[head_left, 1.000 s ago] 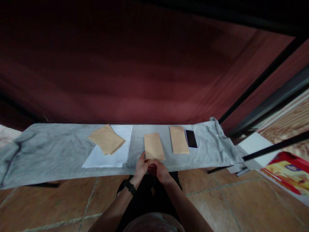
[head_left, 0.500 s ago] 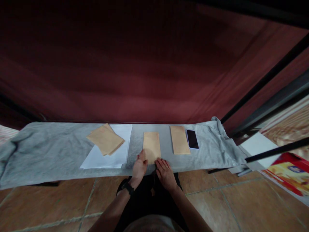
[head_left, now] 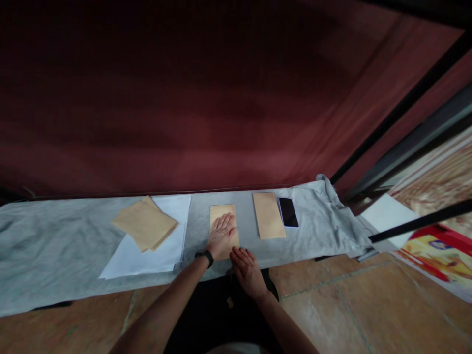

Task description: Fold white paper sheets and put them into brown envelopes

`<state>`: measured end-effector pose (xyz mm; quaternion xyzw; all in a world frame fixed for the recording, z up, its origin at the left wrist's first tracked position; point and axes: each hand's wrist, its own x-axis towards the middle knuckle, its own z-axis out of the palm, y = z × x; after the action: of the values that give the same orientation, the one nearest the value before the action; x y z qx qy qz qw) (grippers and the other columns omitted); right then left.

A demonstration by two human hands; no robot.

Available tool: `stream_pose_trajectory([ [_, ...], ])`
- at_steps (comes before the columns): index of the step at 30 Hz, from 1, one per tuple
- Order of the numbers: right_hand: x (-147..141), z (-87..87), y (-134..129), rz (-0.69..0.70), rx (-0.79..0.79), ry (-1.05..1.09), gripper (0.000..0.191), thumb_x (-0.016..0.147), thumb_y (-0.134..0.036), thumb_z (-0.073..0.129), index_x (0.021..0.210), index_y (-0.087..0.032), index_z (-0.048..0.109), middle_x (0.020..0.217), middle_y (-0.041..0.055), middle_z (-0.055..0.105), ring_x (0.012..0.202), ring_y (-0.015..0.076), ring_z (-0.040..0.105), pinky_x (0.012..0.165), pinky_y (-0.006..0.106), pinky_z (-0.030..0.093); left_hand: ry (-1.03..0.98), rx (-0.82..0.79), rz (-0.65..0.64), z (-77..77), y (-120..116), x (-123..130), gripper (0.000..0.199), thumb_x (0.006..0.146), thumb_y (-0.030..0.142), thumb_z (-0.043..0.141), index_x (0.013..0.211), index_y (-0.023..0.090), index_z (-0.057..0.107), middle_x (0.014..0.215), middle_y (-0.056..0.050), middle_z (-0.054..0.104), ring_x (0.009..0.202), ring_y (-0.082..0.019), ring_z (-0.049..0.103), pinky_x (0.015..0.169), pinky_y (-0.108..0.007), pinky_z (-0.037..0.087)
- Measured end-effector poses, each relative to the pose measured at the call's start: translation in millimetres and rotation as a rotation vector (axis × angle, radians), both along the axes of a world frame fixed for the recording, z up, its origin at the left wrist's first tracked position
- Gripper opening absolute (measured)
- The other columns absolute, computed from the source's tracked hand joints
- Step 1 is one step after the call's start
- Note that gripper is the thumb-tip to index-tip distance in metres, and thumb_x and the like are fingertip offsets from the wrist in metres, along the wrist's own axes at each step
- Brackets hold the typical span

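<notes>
A brown paper envelope (head_left: 217, 210) lies upright in front of me on the grey cloth (head_left: 201, 216). My left hand (head_left: 222, 235) rests flat across its middle, fingers stretched out and pointing away from me. At the envelope's lower right corner lies my right hand (head_left: 247, 269), palm down with extended fingers. To the right is another brown envelope (head_left: 269, 216), or a neat stack of them. Off to the left, several brown envelopes (head_left: 145, 223) overlap at angles on top of white paper sheets (head_left: 147, 260).
A phone (head_left: 288, 212) with a dark screen lies beside the right-hand envelope. The cloth covers a narrow surface against a dark red panel (head_left: 221, 123). Black metal bars (head_left: 398, 108) and a red and yellow box (head_left: 442, 255) are at the right.
My left hand has moved from the envelope's lower left edge up onto its middle and flattened. My right hand stays near the lower right corner. The view has tilted slightly.
</notes>
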<state>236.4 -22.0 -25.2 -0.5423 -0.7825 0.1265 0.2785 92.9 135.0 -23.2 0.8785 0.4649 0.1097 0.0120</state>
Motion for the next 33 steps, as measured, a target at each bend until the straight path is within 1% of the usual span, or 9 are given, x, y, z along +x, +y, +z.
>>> stream_pose_trajectory([
  [3,-1.1,2.3,1.0,-0.015,-0.032,0.013,0.049,0.099,-0.019,0.042,0.147,-0.027,0.044,0.151,0.0032,0.048,0.138,0.0230,0.046,0.115,0.049,0.037,-0.008,-0.005,-0.034,0.1,24.7,7.0,0.057,0.101,0.039,0.027,0.155,0.021,0.029,0.158,-0.006,0.037,0.149,-0.021,0.025,0.122,-0.044,0.018],
  [6,-1.4,5.1,1.2,-0.019,-0.043,0.023,0.049,0.099,-0.018,0.042,0.147,-0.028,0.044,0.151,0.0030,0.048,0.138,0.0228,0.046,0.116,0.049,0.036,-0.003,-0.035,-0.036,0.8,41.4,13.2,0.058,0.101,0.043,0.027,0.154,0.021,0.031,0.159,-0.006,0.036,0.149,-0.021,0.025,0.122,-0.045,0.018],
  [9,-1.2,7.2,0.9,-0.019,-0.040,0.031,0.051,0.098,-0.017,0.043,0.148,-0.028,0.043,0.150,0.0026,0.049,0.138,0.0223,0.046,0.116,0.048,0.036,0.000,-0.053,-0.027,0.9,48.9,17.0,0.059,0.101,0.046,0.026,0.154,0.020,0.031,0.159,-0.006,0.035,0.150,-0.022,0.024,0.122,-0.046,0.017],
  [12,-1.2,8.1,0.7,-0.025,-0.040,0.044,0.050,0.098,-0.017,0.044,0.147,-0.028,0.045,0.149,0.0025,0.050,0.137,0.0219,0.047,0.116,0.047,0.036,0.004,-0.053,-0.046,0.9,48.5,16.5,0.059,0.101,0.044,0.027,0.154,0.020,0.032,0.158,-0.006,0.037,0.150,-0.022,0.023,0.123,-0.046,0.016],
  [19,-1.5,9.2,0.9,-0.024,-0.050,0.097,0.051,0.096,-0.017,0.047,0.145,-0.030,0.047,0.148,0.0026,0.052,0.137,0.0229,0.046,0.116,0.049,0.035,0.016,-0.049,-0.135,-0.1,32.8,9.4,0.055,0.100,0.032,0.027,0.152,0.016,0.035,0.158,-0.008,0.037,0.149,-0.019,0.026,0.123,-0.041,0.016],
  [24,-2.9,7.1,0.4,-0.044,-0.098,0.202,0.052,0.092,-0.013,0.047,0.141,-0.029,0.053,0.146,0.0028,0.054,0.137,0.0234,0.046,0.117,0.050,0.031,0.023,-0.073,-0.207,-6.1,15.2,0.9,0.055,0.101,0.032,0.027,0.152,0.015,0.034,0.159,-0.008,0.035,0.149,-0.018,0.024,0.123,-0.040,0.016],
  [27,-4.6,4.0,2.1,-0.091,-0.095,0.330,0.046,0.093,-0.012,0.044,0.131,-0.030,0.061,0.138,0.0022,0.061,0.134,0.0213,0.049,0.117,0.049,0.030,0.023,-0.101,-0.249,-8.8,1.6,-7.3,0.054,0.102,0.032,0.025,0.153,0.017,0.033,0.160,-0.007,0.034,0.150,-0.017,0.023,0.123,-0.040,0.015],
  [29,-5.4,2.5,4.6,-0.121,-0.075,0.432,0.040,0.094,-0.013,0.042,0.122,-0.029,0.066,0.130,0.0024,0.066,0.130,0.0200,0.053,0.116,0.047,0.030,0.021,-0.121,-0.282,-7.1,-8.7,-12.6,0.054,0.102,0.033,0.023,0.153,0.018,0.032,0.161,-0.006,0.032,0.150,-0.016,0.022,0.123,-0.039,0.014],
  [33,-5.9,2.0,10.7,-0.134,-0.034,0.599,0.030,0.094,-0.017,0.043,0.105,-0.026,0.070,0.111,0.0031,0.073,0.112,0.0189,0.062,0.108,0.040,0.039,0.002,-0.149,-0.324,2.6,-29.8,-20.4,0.054,0.104,0.036,0.023,0.153,0.017,0.031,0.161,-0.007,0.030,0.150,-0.016,0.021,0.123,-0.039,0.013],
])
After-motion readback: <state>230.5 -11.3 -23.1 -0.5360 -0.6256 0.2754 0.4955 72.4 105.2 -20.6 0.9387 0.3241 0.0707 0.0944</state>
